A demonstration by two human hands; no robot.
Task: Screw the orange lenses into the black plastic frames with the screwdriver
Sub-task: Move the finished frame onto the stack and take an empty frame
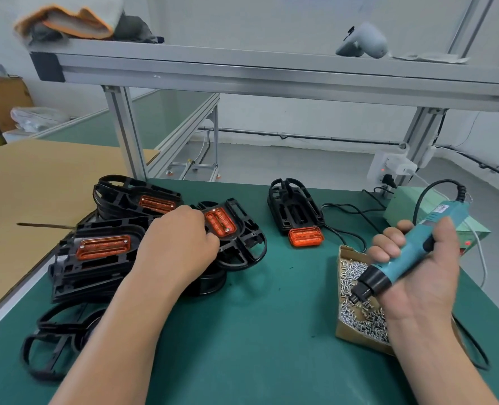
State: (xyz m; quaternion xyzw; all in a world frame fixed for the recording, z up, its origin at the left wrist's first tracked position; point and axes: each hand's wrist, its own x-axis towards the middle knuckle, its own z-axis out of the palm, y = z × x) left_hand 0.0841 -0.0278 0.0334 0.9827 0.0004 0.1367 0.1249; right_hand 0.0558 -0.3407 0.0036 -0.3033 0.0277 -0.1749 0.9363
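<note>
Our left grip (178,244) pinches the black frame (243,244) atop the pile (102,267) near the left edge of the desk (257,331), with the orange lens (220,222) seated. Right grip (426,276) wraps the screwdriver (387,273) over the screw box (356,323). Frame looks light and stiff: we hold the rim, off the lens.

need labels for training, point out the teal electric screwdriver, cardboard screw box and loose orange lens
teal electric screwdriver (412,249), head view, teal barrel
cardboard screw box (356,338), head view, near wall
loose orange lens (305,236), head view, centre of top face
</note>
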